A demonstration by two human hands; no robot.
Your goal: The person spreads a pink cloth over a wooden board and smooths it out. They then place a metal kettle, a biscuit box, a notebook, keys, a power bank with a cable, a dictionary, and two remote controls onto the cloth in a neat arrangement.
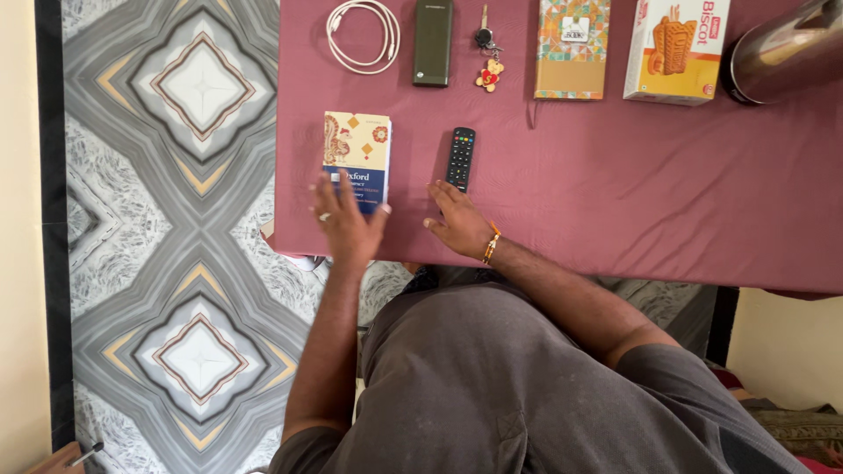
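Here the person leans over a worktop [659, 202] draped in a maroon cloth, both hands laid flat near its front edge. The left hand [349, 219] rests with fingers spread on the lower end of a small book [357, 156] with a blue and cream cover, covering its near corner; the hand is open, pressing down rather than gripping. The right hand [461, 224] lies palm down on the cloth just below a black remote control [461, 158], its fingertips at or almost at the remote's near end; whether they touch cannot be told. This hand is open too and holds nothing. An orange thread band sits on its wrist.

The book and the remote lie side by side, apart from each other, with the two hands likewise apart and each below its own thing.

Along the far edge of the worktop runs a row: a coiled white cable [363, 33], a dark power bank [433, 41], a key with a small bear charm [486, 53], a patterned box [572, 46], a biscuit packet [675, 48], and a steel vessel [786, 48] at the right end. A patterned tile floor [176, 219] lies to the left.
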